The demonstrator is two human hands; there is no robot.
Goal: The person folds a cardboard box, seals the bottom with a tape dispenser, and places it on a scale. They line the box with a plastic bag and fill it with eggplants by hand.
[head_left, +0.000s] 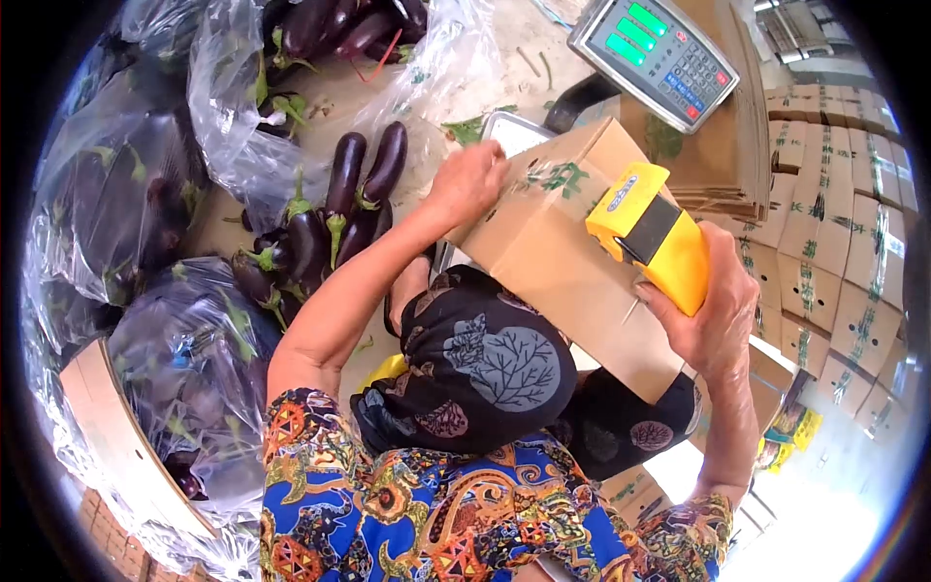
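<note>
Head view: at frame centre a cardboard box (548,267) lies tilted across the person's knees. The left hand (472,181) presses flat, fingers together, on the box's upper-left corner. The right hand (716,315) is wrapped tight around a yellow tape dispenser (652,238) resting on the box's right side. Loose eggplants (339,209) lie upper left, and a scale display (655,58) sits at the top.

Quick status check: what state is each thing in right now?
Cardboard box: closed, tilted on the knees.
Tape dispenser: on the box, gripped by right hand.
Left hand: clasping the box's far corner.
Scale display: lit.
Plastic bags: full of eggplants.
Boxes at right: stacked.
</note>
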